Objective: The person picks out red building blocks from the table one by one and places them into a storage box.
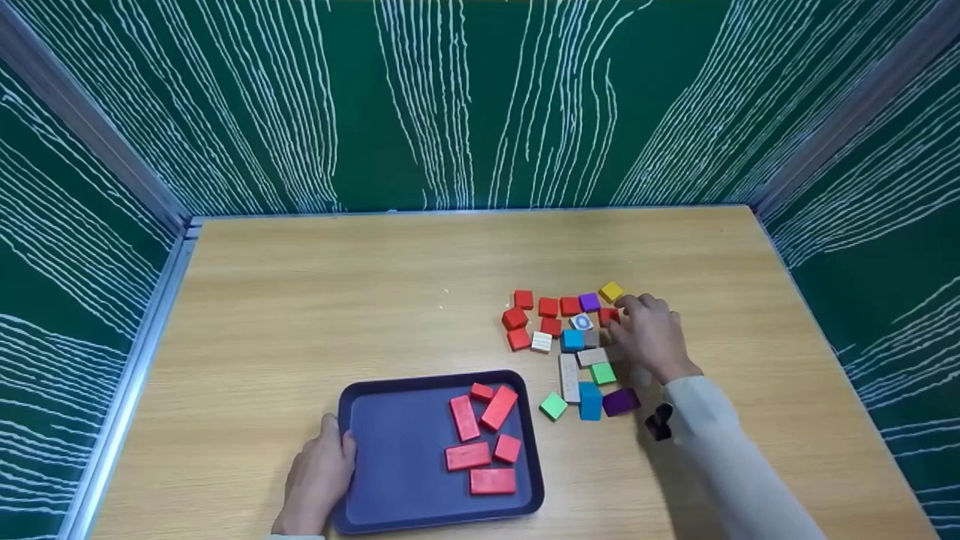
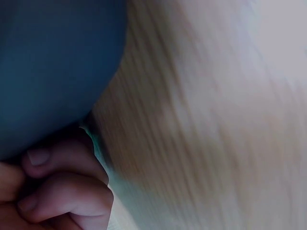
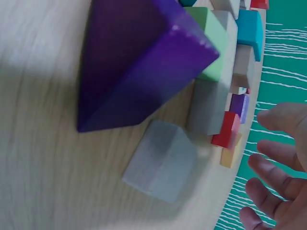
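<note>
The red cube (image 1: 608, 316) is found just off the fingertips of the right hand (image 1: 654, 339), to that grip's left and in line with the gap between thumb and forefinger; no long axis is made out on it. It is flanked by the yellow block (image 1: 611, 292) on the grip's far side. The right fingers are seen spread apart in the right wrist view, with nothing held. The cube is well apart from the left hand (image 1: 319, 469), by which the rim of the tray (image 1: 397, 450) is clamped; that tray is set nearer the person than the right grip, and to its left. The cube is partly covered by the right fingers, so contact cannot be told. The left thumb is cut off in the left wrist view, where the table is blurred.
</note>
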A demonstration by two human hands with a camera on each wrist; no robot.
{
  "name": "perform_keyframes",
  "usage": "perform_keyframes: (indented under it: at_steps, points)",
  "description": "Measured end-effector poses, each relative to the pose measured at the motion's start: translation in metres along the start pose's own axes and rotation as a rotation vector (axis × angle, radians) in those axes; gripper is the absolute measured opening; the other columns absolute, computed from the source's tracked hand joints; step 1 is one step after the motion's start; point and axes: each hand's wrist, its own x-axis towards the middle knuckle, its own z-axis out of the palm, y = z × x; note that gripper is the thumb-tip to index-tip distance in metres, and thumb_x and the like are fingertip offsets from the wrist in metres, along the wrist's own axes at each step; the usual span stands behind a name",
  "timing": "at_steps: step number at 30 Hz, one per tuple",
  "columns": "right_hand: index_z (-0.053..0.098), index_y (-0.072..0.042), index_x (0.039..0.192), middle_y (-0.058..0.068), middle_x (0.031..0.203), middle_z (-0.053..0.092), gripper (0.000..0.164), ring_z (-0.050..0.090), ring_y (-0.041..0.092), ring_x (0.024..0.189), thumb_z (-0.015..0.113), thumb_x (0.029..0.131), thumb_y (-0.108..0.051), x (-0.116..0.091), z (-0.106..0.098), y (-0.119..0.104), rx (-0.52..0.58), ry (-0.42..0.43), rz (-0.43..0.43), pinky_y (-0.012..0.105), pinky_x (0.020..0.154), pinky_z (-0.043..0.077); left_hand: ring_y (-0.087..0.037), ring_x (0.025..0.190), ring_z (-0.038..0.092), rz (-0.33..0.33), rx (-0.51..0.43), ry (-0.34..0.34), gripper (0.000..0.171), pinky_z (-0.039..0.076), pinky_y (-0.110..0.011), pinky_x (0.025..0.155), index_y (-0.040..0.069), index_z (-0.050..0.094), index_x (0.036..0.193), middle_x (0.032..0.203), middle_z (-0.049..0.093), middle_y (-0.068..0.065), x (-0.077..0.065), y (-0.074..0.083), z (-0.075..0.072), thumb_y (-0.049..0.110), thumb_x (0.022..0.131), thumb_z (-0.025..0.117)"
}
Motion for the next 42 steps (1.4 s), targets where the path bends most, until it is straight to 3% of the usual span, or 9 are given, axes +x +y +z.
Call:
perform_keyframes:
  at_steps: [4, 8, 16, 22, 27, 30, 34, 39, 42]
  points:
    - [0.054, 0.0, 0.137, 0.027, 0.126, 0.054, 0.052, 0.047, 0.043, 0.11, 0.068, 0.096, -0.028, 0.006, 0.006, 0.002, -0.042, -0.084, 0.034, 0.06, 0.096, 0.038, -0.019, 0.05, 0.052, -0.001, 0.0, 0.007, 0.021, 0.041, -0.032, 0.046, -0.002, 0.046, 0.114, 0.066, 0.052, -0.006, 0.0, 0.0, 0.001, 0.016, 0.106, 0.041]
    - [0.053, 0.003, 0.136, 0.028, 0.121, 0.055, 0.055, 0.049, 0.044, 0.105, 0.068, 0.096, -0.031, 0.012, 0.011, 0.004, -0.096, -0.127, 0.024, 0.061, 0.093, 0.041, -0.018, 0.05, 0.053, 0.005, -0.013, 0.013, 0.019, 0.043, -0.032, 0.045, -0.002, 0.047, 0.112, 0.066, 0.053, -0.006, 0.0, 0.0, 0.001, 0.016, 0.106, 0.041]
    - [0.054, 0.004, 0.133, 0.025, 0.117, 0.054, 0.051, 0.047, 0.039, 0.099, 0.067, 0.095, -0.028, 0.012, 0.009, 0.0, -0.056, -0.102, 0.049, 0.055, 0.09, 0.041, -0.018, 0.051, 0.053, 0.008, 0.0, 0.016, 0.02, 0.042, -0.033, 0.046, -0.001, 0.046, 0.113, 0.068, 0.052, -0.006, 0.0, 0.001, 0.0, 0.016, 0.106, 0.042]
    - [0.053, 0.003, 0.138, 0.026, 0.124, 0.051, 0.056, 0.046, 0.041, 0.107, 0.069, 0.094, -0.027, 0.004, 0.0, -0.021, -0.017, -0.037, 0.015, 0.056, 0.093, 0.042, -0.018, 0.052, 0.052, 0.003, 0.001, 0.006, 0.023, 0.041, -0.032, 0.046, -0.003, 0.045, 0.117, 0.068, 0.053, -0.006, 0.0, 0.001, -0.001, 0.017, 0.106, 0.042]
    - [0.058, 0.002, 0.133, 0.023, 0.123, 0.056, 0.053, 0.052, 0.039, 0.107, 0.074, 0.091, -0.027, -0.008, 0.002, -0.053, -0.005, 0.044, -0.181, 0.056, 0.09, 0.044, -0.019, 0.051, 0.052, 0.008, 0.004, 0.012, 0.023, 0.041, -0.033, 0.046, -0.003, 0.045, 0.118, 0.067, 0.052, -0.006, -0.001, 0.001, 0.0, 0.017, 0.106, 0.042]
    - [0.063, 0.001, 0.125, 0.019, 0.113, 0.061, 0.048, 0.055, 0.034, 0.099, 0.078, 0.088, -0.025, -0.017, 0.007, -0.077, -0.03, 0.094, -0.32, 0.052, 0.085, 0.046, -0.019, 0.051, 0.052, 0.015, 0.004, 0.022, 0.021, 0.04, -0.033, 0.046, -0.002, 0.046, 0.115, 0.067, 0.052, -0.006, 0.0, 0.0, 0.001, 0.017, 0.106, 0.043]
    - [0.066, -0.004, 0.123, 0.011, 0.108, 0.06, 0.045, 0.054, 0.027, 0.094, 0.079, 0.086, -0.027, -0.03, 0.019, -0.115, -0.018, 0.071, -0.435, 0.044, 0.08, 0.047, -0.018, 0.049, 0.051, 0.029, 0.011, 0.042, 0.018, 0.039, -0.031, 0.044, -0.001, 0.047, 0.11, 0.065, 0.051, -0.006, -0.001, -0.001, 0.002, 0.015, 0.105, 0.043]
    - [0.068, -0.005, 0.12, 0.01, 0.106, 0.063, 0.042, 0.057, 0.027, 0.095, 0.074, 0.089, -0.032, -0.046, 0.035, -0.16, -0.069, 0.054, -0.62, 0.044, 0.08, 0.047, -0.017, 0.048, 0.049, 0.048, 0.014, 0.049, 0.015, 0.038, -0.029, 0.044, -0.001, 0.047, 0.107, 0.064, 0.05, -0.005, -0.002, -0.001, 0.002, 0.013, 0.105, 0.043]
    - [0.067, -0.007, 0.122, 0.008, 0.106, 0.064, 0.043, 0.057, 0.025, 0.096, 0.072, 0.09, -0.035, -0.054, 0.042, -0.182, -0.079, 0.022, -0.672, 0.043, 0.08, 0.047, -0.017, 0.049, 0.047, 0.056, 0.025, 0.05, 0.015, 0.036, -0.03, 0.044, -0.001, 0.046, 0.107, 0.065, 0.049, -0.004, -0.002, 0.0, 0.002, 0.014, 0.105, 0.043]
